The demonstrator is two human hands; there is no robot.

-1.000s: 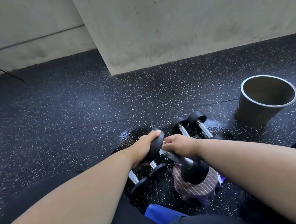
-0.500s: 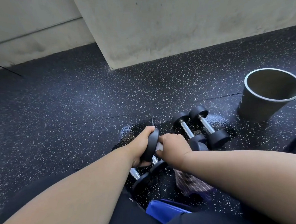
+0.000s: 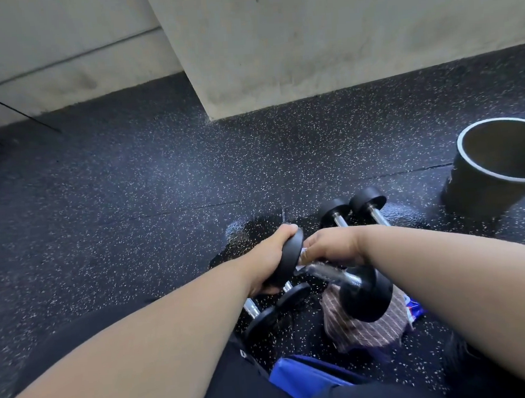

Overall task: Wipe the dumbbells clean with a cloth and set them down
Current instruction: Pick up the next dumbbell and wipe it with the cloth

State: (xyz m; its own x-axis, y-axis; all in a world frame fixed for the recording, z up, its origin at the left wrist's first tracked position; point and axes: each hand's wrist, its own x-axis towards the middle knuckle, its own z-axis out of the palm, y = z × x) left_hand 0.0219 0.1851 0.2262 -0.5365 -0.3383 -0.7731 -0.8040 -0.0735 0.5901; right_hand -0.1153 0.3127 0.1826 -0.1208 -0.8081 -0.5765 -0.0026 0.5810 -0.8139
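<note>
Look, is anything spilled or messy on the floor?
Yes. The floor has a shiny wet patch just past the hands, by the dumbbells lying there, and another near the bucket. Elsewhere it looks dull and dry.

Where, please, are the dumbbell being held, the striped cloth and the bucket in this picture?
held dumbbell (image 3: 331, 274), head view, on the chrome handle between the hands.
striped cloth (image 3: 370, 331), head view, on the fabric below the dumbbell's near head.
bucket (image 3: 472, 190), head view, on its dark outer wall.

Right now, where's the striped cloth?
In the head view, the striped cloth lies on the speckled floor low and right of centre, under the near head of the held dumbbell, beside a blue object.
</note>
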